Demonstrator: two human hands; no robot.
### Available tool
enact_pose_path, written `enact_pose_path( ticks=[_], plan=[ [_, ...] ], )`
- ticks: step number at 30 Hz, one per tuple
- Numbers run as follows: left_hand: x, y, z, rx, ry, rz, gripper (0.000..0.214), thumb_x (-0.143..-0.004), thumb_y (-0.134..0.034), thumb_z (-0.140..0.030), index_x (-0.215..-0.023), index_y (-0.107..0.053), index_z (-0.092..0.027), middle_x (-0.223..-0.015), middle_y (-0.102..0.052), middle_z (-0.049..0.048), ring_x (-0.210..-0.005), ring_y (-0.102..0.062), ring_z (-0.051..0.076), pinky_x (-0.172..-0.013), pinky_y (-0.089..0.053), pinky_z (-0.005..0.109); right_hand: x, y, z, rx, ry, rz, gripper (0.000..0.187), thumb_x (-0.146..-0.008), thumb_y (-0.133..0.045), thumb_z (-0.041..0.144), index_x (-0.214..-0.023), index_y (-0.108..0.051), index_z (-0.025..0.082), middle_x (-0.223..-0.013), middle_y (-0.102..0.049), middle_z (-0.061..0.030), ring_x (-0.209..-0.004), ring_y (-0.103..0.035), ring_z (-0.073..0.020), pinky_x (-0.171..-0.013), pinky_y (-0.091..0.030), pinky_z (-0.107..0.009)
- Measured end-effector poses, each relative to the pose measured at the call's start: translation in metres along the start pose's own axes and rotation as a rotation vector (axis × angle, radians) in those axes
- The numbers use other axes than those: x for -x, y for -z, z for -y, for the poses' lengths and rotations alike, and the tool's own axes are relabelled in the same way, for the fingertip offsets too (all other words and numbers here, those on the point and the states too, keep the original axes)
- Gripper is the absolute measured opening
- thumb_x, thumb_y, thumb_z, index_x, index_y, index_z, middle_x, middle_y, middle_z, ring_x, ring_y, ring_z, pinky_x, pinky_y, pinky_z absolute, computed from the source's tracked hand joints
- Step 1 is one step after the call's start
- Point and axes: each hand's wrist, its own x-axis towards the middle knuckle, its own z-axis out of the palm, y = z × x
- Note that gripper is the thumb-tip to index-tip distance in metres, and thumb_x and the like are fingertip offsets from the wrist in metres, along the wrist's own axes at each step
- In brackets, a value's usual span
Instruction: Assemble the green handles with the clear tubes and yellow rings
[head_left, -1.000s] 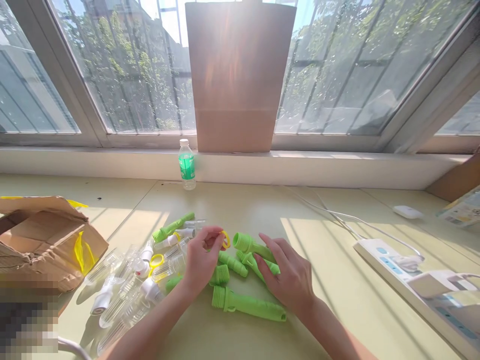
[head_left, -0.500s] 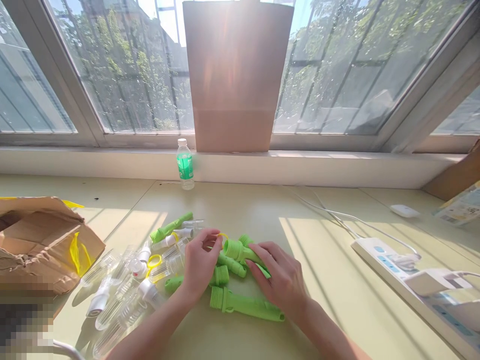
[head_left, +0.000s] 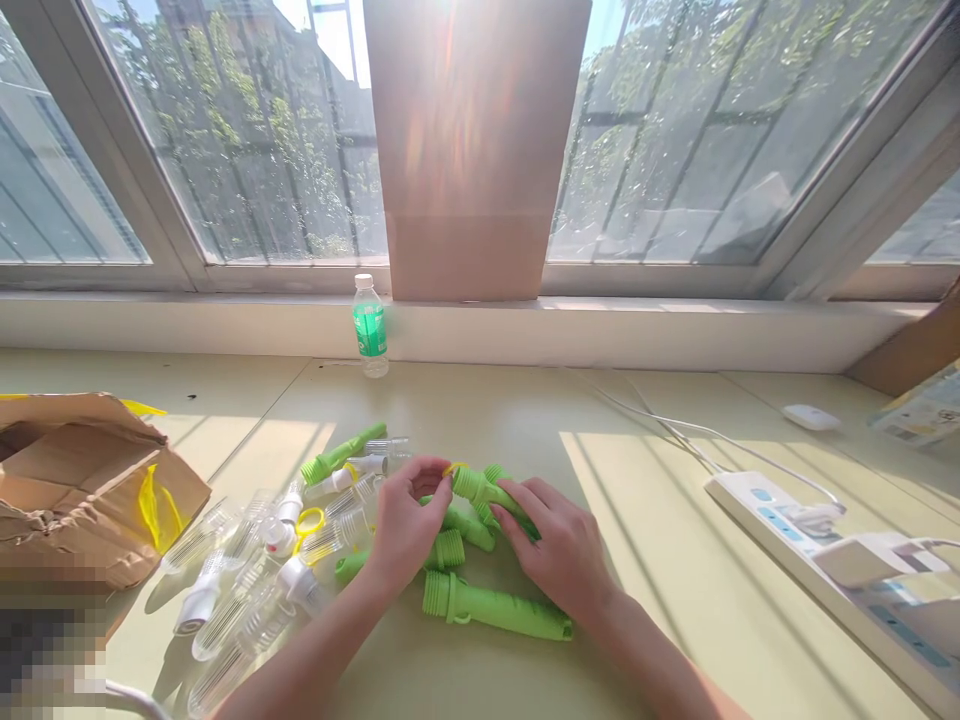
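My right hand grips a green threaded plastic tube, its ribbed open end facing left. At that end my left hand pinches a thin yellow ring, which lies against the upper edge of the tube's mouth. Beneath both hands are several more green tubes, among them one lying crosswise in front. Left of my left hand is a pile of clear ribbed plastic tubes with white caps. A yellow ring sits among them.
A torn cardboard box with yellow strips stands at the left. On the right lies a white power strip with plugs and cables. A small bottle with a green label stands by the sill, near an upright cardboard sheet.
The yellow ring and the green tube's mouth have come together; the ring stood up more before. The tube has tilted slightly, and my left hand has shifted a little right.
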Motion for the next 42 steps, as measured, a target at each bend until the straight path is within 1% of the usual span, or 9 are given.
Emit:
enact_pose_path(
  ticks=[7, 11, 14, 18, 23, 29, 33, 37, 42],
  plan=[
    [0.0, 0.0029, -0.004, -0.01, -0.013, 0.025, 0.009, -0.081, -0.064, -0.023, -0.089, -0.064, -0.019, -0.089, -0.072, 0.004, -0.086, -0.069, 0.019, -0.081, -0.055, 0.031, 0.0005, 0.0003, 0.0013, 0.012, 0.006, -0.027, 0.023, -0.097, -0.051, 0.032, -0.105, -0.069, 0.02, -0.081, -0.069, -0.0044, -0.067, -0.063, -0.0154, -0.056, -0.041, -0.024],
    [0.0016, 0.005, -0.0053, 0.02, -0.024, 0.109, 0.006, -0.084, -0.058, -0.02, -0.09, -0.061, -0.02, -0.1, -0.068, 0.0051, -0.094, -0.067, 0.019, -0.082, -0.054, 0.031, 0.0004, 0.0013, 0.0015, -0.003, 0.007, -0.042, 0.022, -0.097, -0.052, 0.03, -0.103, -0.07, 0.02, -0.08, -0.069, -0.0041, -0.067, -0.063, -0.0147, -0.056, -0.04, -0.023],
    [0.0036, 0.0044, -0.005, 0.019, -0.032, 0.155, 0.01, -0.085, -0.063, -0.026, -0.091, -0.058, -0.021, -0.106, -0.065, 0.0051, -0.097, -0.064, 0.019, -0.085, -0.053, 0.032, 0.0006, 0.0015, 0.0012, -0.007, 0.011, -0.059, 0.021, -0.096, -0.053, 0.03, -0.103, -0.071, 0.019, -0.08, -0.069, -0.0039, -0.067, -0.063, -0.0144, -0.056, -0.04, -0.023],
    [0.0035, 0.003, -0.0045, -0.015, -0.038, 0.155, 0.019, -0.08, -0.071, -0.029, -0.085, -0.054, -0.021, -0.103, -0.064, 0.0035, -0.096, -0.063, 0.018, -0.086, -0.052, 0.032, 0.0012, 0.0007, 0.0013, -0.004, 0.014, -0.06, 0.021, -0.096, -0.054, 0.031, -0.103, -0.071, 0.02, -0.08, -0.069, -0.004, -0.066, -0.062, -0.0143, -0.056, -0.04, -0.023],
    [0.0015, 0.0036, -0.0056, -0.026, -0.033, 0.16, 0.019, -0.081, -0.07, -0.029, -0.08, -0.052, -0.02, -0.103, -0.064, 0.0039, -0.091, -0.063, 0.018, -0.081, -0.053, 0.03, 0.0015, 0.0002, 0.0019, -0.005, 0.013, -0.031, 0.022, -0.096, -0.053, 0.031, -0.103, -0.07, 0.02, -0.078, -0.067, -0.0033, -0.063, -0.06, -0.0139, -0.056, -0.04, -0.024],
    [0.002, 0.0026, -0.0047, -0.049, -0.025, 0.142, 0.02, -0.082, -0.069, -0.032, -0.078, -0.053, -0.02, -0.105, -0.065, 0.0041, -0.09, -0.064, 0.018, -0.08, -0.053, 0.031, 0.0015, 0.0, 0.0018, -0.003, 0.017, -0.014, 0.022, -0.097, -0.051, 0.029, -0.103, -0.069, 0.018, -0.077, -0.066, -0.0039, -0.065, -0.061, -0.0153, -0.055, -0.04, -0.024],
    [0.0031, 0.002, -0.0032, -0.052, -0.047, 0.118, 0.019, -0.081, -0.07, -0.033, -0.081, -0.056, -0.021, -0.104, -0.067, 0.0045, -0.089, -0.065, 0.019, -0.081, -0.054, 0.033, 0.0013, -0.0002, 0.0022, -0.016, 0.013, -0.02, 0.023, -0.097, -0.051, 0.03, -0.103, -0.069, 0.018, -0.077, -0.066, -0.0039, -0.063, -0.06, -0.0148, -0.054, -0.04, -0.024],
    [0.0042, 0.0018, -0.003, -0.052, -0.05, 0.121, 0.017, -0.082, -0.069, -0.032, -0.089, -0.057, -0.022, -0.107, -0.066, 0.0041, -0.093, -0.065, 0.019, -0.084, -0.053, 0.033, 0.0012, -0.0006, 0.002, -0.049, -0.017, -0.009, 0.023, -0.098, -0.051, 0.031, -0.102, -0.069, 0.018, -0.076, -0.066, -0.0035, -0.061, -0.06, -0.0141, -0.054, -0.041, -0.024],
    [0.0051, 0.0015, -0.0027, -0.053, -0.023, 0.124, 0.019, -0.082, -0.069, -0.031, -0.094, -0.056, -0.023, -0.111, -0.065, 0.0049, -0.091, -0.067, 0.019, -0.078, -0.054, 0.03, 0.0016, -0.0011, 0.0009, -0.091, -0.056, 0.006, 0.021, -0.097, -0.052, 0.031, -0.104, -0.068, 0.019, -0.08, -0.067, -0.0039, -0.064, -0.062, -0.0143, -0.056, -0.043, -0.023]
  ],
)
